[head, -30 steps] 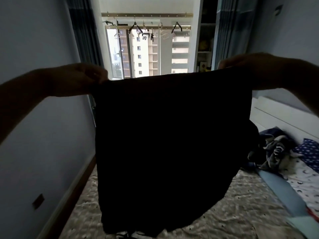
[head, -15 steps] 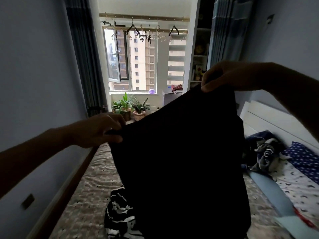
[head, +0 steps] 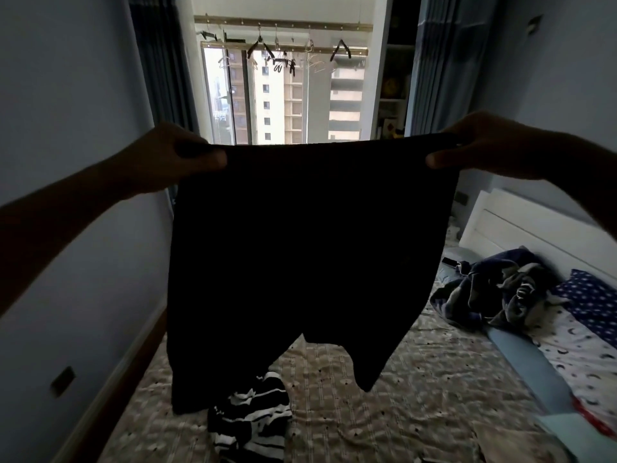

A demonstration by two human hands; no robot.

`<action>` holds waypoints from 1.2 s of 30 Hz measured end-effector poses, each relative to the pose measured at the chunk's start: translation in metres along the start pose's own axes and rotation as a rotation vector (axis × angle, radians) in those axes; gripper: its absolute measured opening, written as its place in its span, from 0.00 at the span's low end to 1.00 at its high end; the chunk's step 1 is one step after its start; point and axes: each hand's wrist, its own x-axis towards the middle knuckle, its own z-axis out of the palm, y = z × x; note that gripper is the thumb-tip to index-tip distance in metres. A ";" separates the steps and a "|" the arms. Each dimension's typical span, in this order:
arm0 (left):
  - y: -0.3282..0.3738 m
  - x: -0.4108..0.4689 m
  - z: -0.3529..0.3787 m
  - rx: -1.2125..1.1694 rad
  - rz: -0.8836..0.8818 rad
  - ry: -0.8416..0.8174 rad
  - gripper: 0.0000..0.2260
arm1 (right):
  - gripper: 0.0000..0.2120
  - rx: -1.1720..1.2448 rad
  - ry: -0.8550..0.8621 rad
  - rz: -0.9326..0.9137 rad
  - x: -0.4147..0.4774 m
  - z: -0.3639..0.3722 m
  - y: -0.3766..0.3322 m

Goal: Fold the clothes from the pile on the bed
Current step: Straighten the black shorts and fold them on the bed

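Light is admitted only through the bright window (head: 283, 101); the shorts (head: 300, 245) before it are reduced to a black silhouette. Straight lines are bowed near the edges.

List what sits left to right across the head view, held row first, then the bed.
Held up: left hand → black shorts → right hand, each hand gripping a top corner. On the bed: striped garment → crumpled dark blue heap → star-print pillow.
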 end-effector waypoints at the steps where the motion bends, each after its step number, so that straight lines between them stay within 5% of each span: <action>1: 0.002 0.002 0.001 0.016 0.017 0.003 0.09 | 0.12 0.068 0.005 -0.007 0.003 -0.001 0.003; 4: -0.004 0.003 0.006 -0.006 0.022 -0.006 0.07 | 0.27 0.296 -0.055 -0.018 0.008 0.005 0.000; 7: -0.014 0.007 0.008 -0.111 -0.030 0.024 0.13 | 0.24 0.498 -0.109 -0.005 0.014 0.014 -0.002; 10: -0.025 0.016 0.012 -0.153 -0.138 0.021 0.11 | 0.44 0.511 -0.151 0.038 0.014 0.033 -0.006; 12: -0.029 0.021 0.021 -0.167 -0.284 -0.008 0.08 | 0.47 0.477 -0.063 0.130 0.023 0.050 0.000; 15: -0.025 0.030 0.046 -0.193 -0.483 0.020 0.11 | 0.36 0.551 0.118 0.388 0.038 0.078 0.006; 19: -0.009 0.035 0.078 -0.240 -0.531 0.053 0.13 | 0.22 0.727 0.067 0.482 0.045 0.115 -0.010; 24: 0.035 0.036 0.111 -0.425 -0.434 0.028 0.13 | 0.12 0.874 0.054 0.285 0.050 0.158 -0.054; 29: 0.032 0.016 0.131 -0.444 -0.199 -0.006 0.28 | 0.15 1.077 -0.001 0.103 0.048 0.168 -0.069; 32: 0.017 0.010 0.127 -0.406 -0.162 0.046 0.31 | 0.13 0.676 0.327 -0.109 0.054 0.166 -0.046; 34: 0.013 0.008 0.124 -0.450 -0.160 0.052 0.31 | 0.32 0.435 0.392 -0.143 0.061 0.166 -0.019; 36: 0.007 0.007 0.123 -0.478 -0.166 0.045 0.30 | 0.57 0.581 0.153 -0.071 0.065 0.173 0.009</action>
